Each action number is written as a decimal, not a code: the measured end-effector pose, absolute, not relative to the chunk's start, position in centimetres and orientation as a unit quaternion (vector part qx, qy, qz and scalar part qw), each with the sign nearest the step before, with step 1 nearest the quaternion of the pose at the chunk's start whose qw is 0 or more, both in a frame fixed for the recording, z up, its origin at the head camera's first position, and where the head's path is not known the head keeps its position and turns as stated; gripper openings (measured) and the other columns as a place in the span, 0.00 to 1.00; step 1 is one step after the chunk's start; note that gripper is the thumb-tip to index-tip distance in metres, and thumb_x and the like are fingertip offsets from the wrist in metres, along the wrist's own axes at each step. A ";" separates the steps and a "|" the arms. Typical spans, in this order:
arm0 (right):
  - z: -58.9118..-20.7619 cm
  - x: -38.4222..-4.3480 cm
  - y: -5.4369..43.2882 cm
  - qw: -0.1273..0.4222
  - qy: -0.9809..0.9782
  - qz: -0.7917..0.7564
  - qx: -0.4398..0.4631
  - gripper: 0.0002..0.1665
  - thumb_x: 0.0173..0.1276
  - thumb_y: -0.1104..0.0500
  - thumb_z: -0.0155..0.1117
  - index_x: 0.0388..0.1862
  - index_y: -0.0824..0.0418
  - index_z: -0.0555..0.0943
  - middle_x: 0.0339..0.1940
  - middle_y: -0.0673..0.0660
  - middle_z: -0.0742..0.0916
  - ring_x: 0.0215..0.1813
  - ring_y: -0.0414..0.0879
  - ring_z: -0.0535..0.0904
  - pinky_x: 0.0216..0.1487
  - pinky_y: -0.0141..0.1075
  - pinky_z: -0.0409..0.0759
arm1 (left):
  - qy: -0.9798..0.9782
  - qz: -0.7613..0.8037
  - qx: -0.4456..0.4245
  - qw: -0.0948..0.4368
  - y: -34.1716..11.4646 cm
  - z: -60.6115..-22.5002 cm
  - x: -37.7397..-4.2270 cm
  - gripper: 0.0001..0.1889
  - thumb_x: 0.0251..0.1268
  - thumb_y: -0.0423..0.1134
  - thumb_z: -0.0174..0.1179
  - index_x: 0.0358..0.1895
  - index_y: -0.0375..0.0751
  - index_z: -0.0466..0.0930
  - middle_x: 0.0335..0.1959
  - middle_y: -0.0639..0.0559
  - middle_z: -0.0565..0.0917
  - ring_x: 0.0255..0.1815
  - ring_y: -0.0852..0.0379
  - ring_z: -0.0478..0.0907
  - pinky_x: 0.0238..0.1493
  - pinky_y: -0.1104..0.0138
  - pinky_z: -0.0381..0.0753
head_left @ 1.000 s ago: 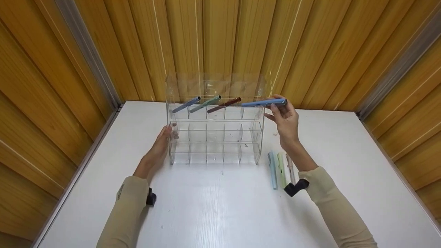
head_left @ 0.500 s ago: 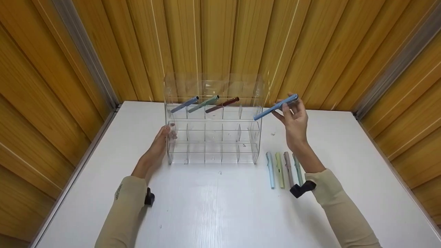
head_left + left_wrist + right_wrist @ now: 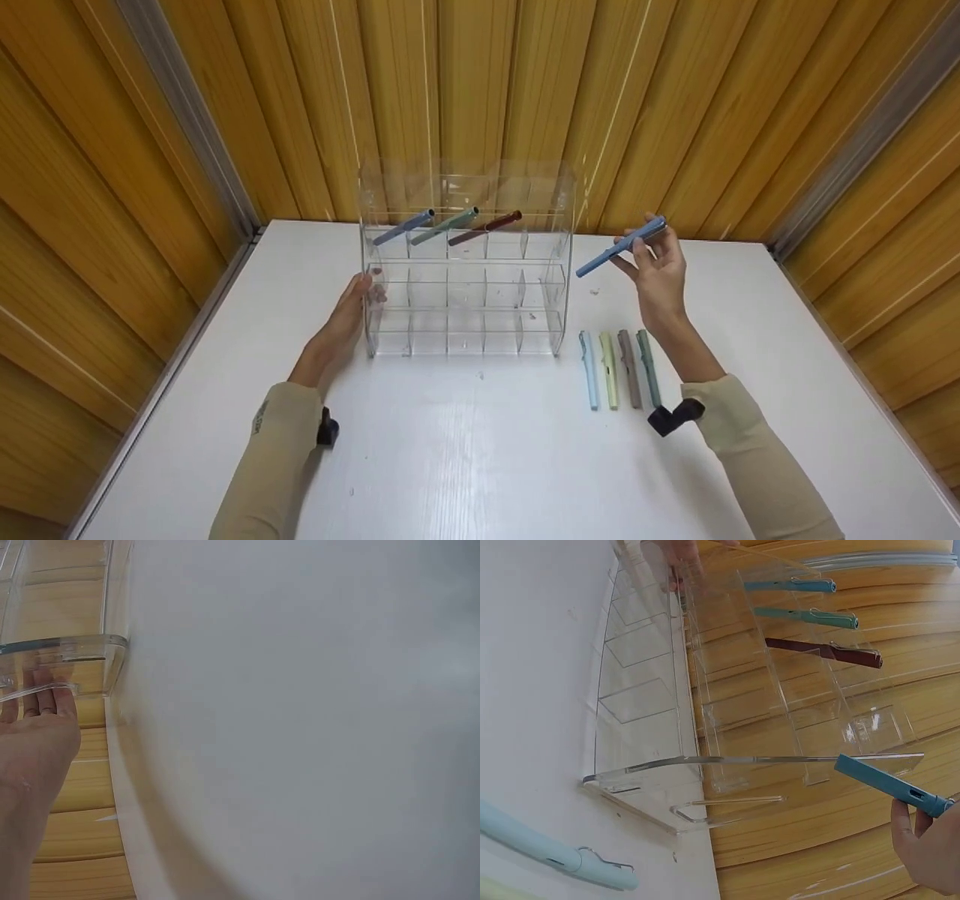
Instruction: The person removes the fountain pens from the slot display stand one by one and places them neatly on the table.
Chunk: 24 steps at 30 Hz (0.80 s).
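Observation:
My right hand (image 3: 661, 276) pinches a blue capped pen (image 3: 611, 253) near its upper end, to the right of the rack. The pen slants down to the left, its lower end just outside the rack's right side panel. My left hand (image 3: 341, 322) rests against the left side of the clear plastic pen rack (image 3: 466, 309), its fingers pressed to the panel and showing through it. Three pens lean in the rack's top row: a blue pen (image 3: 403, 227), a green pen (image 3: 445, 226) and a dark red pen (image 3: 484, 229).
On the white table (image 3: 450, 450), right of the rack, several pens lie side by side: a light blue pen (image 3: 589, 371), a yellow-green pen (image 3: 608, 371), a brownish pen (image 3: 629, 369) and a dark green pen (image 3: 649, 369). A yellow wood-look wall (image 3: 480, 90) stands behind.
My right hand has drawn back to the right with the blue pen, away from the rack's top row. The pen has tipped from nearly level to a steeper slant. My left hand stays put.

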State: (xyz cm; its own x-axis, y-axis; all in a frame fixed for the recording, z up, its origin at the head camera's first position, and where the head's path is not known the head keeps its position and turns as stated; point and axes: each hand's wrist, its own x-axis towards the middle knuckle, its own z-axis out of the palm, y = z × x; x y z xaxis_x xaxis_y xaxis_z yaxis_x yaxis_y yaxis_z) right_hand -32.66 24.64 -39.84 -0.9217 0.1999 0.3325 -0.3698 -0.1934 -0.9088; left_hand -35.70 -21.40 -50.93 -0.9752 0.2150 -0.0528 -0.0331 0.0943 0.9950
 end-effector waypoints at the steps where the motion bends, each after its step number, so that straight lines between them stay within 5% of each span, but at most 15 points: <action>1: -39.9 -32.6 25.0 0.183 -0.611 0.767 0.068 0.25 0.85 0.65 0.49 0.76 0.57 0.65 0.54 0.51 0.82 0.57 0.43 0.85 0.58 0.35 0.87 | 0.734 0.670 0.062 0.092 -21.3 -50.9 -35.7 0.43 0.79 0.72 0.33 0.86 0.52 0.44 0.84 0.38 0.51 0.84 0.41 0.49 0.85 0.40 0.31; 15: -41.6 -31.3 28.6 0.155 -0.657 0.737 0.034 0.31 0.85 0.61 0.49 0.83 0.56 0.59 0.60 0.55 0.77 0.62 0.43 0.80 0.63 0.33 0.83 | 0.735 0.668 0.070 0.091 -21.4 -51.2 -35.7 0.46 0.77 0.75 0.31 0.87 0.51 0.41 0.89 0.44 0.36 0.89 0.46 0.26 0.84 0.43 0.21; 24: -42.9 -30.6 30.5 0.142 -0.675 0.724 0.016 0.27 0.83 0.59 0.56 0.78 0.54 0.68 0.56 0.50 0.81 0.57 0.38 0.84 0.58 0.29 0.86 | 0.733 0.670 0.064 0.100 -21.4 -51.0 -35.5 0.43 0.78 0.74 0.30 0.86 0.54 0.44 0.87 0.40 0.44 0.89 0.42 0.37 0.84 0.40 0.23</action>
